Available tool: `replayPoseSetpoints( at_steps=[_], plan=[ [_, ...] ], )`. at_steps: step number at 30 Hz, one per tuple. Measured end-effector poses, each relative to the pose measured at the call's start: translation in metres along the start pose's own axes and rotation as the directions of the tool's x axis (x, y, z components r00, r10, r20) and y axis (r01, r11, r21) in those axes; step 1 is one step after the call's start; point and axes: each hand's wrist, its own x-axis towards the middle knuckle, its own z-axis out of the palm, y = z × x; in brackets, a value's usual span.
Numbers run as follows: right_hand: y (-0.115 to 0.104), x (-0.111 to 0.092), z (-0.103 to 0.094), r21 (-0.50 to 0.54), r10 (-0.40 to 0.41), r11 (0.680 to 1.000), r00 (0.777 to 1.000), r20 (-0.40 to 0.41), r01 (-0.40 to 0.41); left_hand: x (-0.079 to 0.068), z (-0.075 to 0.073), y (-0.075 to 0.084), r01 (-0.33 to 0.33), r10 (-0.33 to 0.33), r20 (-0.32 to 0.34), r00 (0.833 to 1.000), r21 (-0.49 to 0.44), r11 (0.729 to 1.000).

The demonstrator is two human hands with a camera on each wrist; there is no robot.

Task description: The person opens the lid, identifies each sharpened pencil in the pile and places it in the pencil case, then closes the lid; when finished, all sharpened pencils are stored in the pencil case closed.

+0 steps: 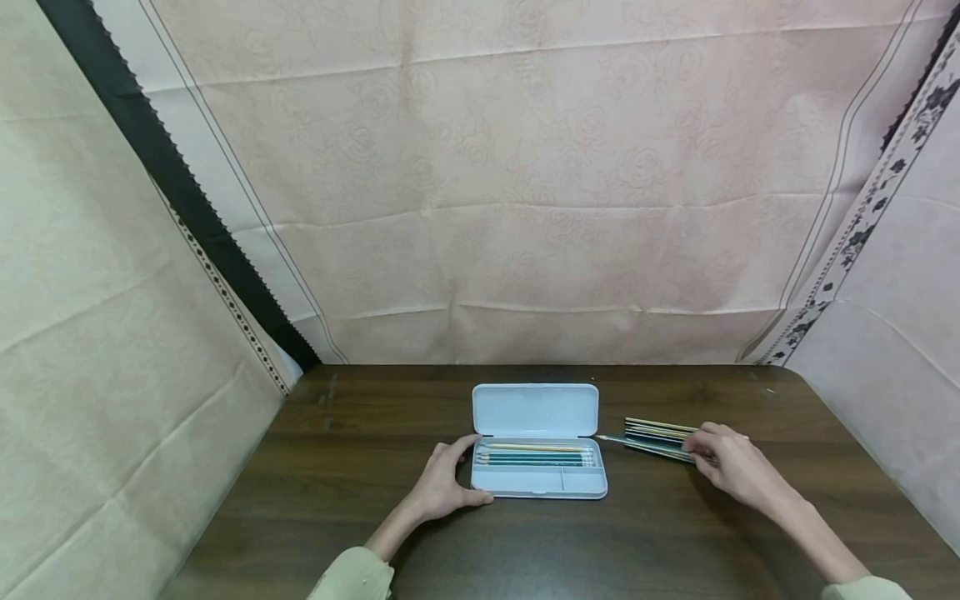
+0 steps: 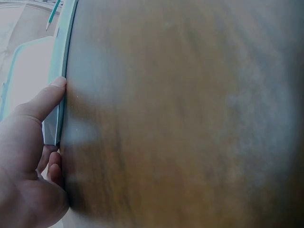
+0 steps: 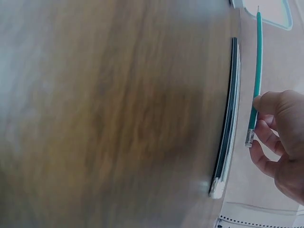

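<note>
A light blue pencil case (image 1: 517,483) lies on the table with its lid (image 1: 536,410) raised at the back. Several green and yellowish pencils (image 1: 532,458) are in its long rear compartment. My left hand (image 1: 441,485) grips the case's left end, thumb at the front edge (image 2: 61,88) and fingers round the side. Near its eraser end, my right hand (image 3: 285,142) pinches a green pencil (image 3: 259,52), its tip pointing left toward the case. This pencil is above the table, beside a row of several pencils (image 1: 648,427) lying to the right of the case.
The brown wooden table (image 1: 360,433) reaches back to a patterned cloth hanging (image 1: 525,208). More cloth (image 1: 135,400) hangs along the left side, and another panel (image 1: 900,333) on the right. The case's smaller front compartments (image 1: 581,482) have a divider between them.
</note>
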Motion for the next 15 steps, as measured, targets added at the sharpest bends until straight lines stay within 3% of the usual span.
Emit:
replayPoseSetpoints(
  at_steps=[7, 15],
  plan=[
    [-0.009, 0.011, 0.006, 0.007, -0.043, 0.999, 0.999, -0.002, 0.043, 0.0, -0.001, 0.0, 0.009, -0.009, 0.004, 1.0, -0.007, 1.0],
    [-0.023, 0.02, 0.012, 0.004, -0.014, 1.0, 0.999, 0.044, 0.014, 0.0, 0.0, 0.0, 0.011, -0.011, 0.005, 1.0, 0.0, 1.0]
  ],
)
